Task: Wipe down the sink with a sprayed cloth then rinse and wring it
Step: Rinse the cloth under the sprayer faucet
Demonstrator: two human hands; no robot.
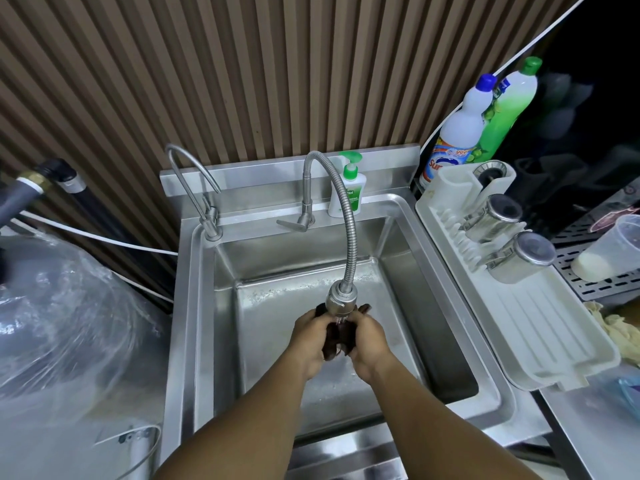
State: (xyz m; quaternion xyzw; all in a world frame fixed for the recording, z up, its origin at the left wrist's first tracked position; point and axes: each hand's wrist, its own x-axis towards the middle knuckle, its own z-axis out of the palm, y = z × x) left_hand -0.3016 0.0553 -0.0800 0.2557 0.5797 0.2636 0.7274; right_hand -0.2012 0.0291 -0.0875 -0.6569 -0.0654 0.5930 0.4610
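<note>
A ribbed wall panel backs a steel sink [398,237]. Both hands, left [313,336] and right [369,341], grip the dark cloth [337,336] bunched between them directly under the spray head [338,301], so running water soaks it and drains into the basin.

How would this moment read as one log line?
step: rinsing | left hand, right hand: grip dark cloth | under flexible faucet | over sink

Bare sink floor [270,327] either side; flexible tap hose [351,230], spray head [341,301] overhead.
</note>
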